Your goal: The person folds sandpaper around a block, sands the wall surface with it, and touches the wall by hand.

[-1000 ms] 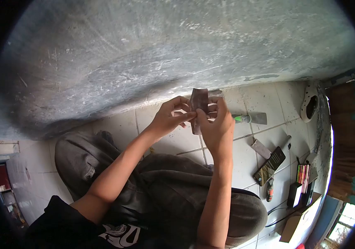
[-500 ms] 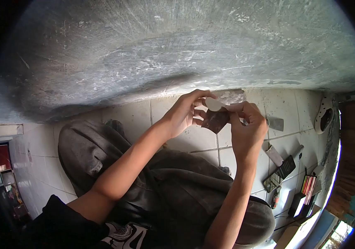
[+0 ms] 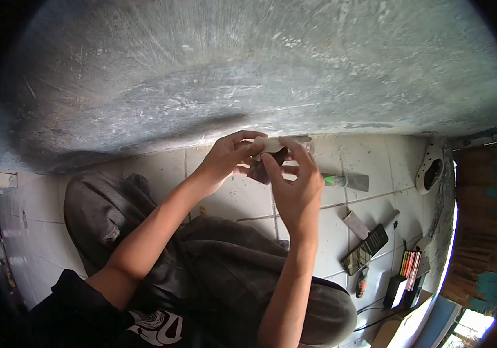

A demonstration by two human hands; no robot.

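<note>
A piece of sandpaper [image 3: 258, 172], dark brown on one face and pale on the other, is bent between my two hands near the foot of the wall. My left hand [image 3: 223, 159] pinches its left side, fingers curled. On the other side, my right hand [image 3: 296, 182] grips it with thumb and fingers closed, covering part of the sheet. Just behind the right fingers, a greyish flat piece [image 3: 305, 140] lies against the wall base, partly hidden. A putty knife [image 3: 357, 182] with a green handle rests on the tiles right of my right hand.
The scuffed grey wall [image 3: 248, 81] rises ahead from the white tiled floor [image 3: 231, 200]. On the right lie a dark phone-like slab [image 3: 365, 249], a pale cylinder [image 3: 355, 225] and a red-and-black tool [image 3: 362, 282]. A white clog [image 3: 430, 168] stands farther right.
My hands have come closer together, bending the sandpaper more, and the right hand now covers more of it. The view has shifted to the right, exposing the putty knife's green handle.
</note>
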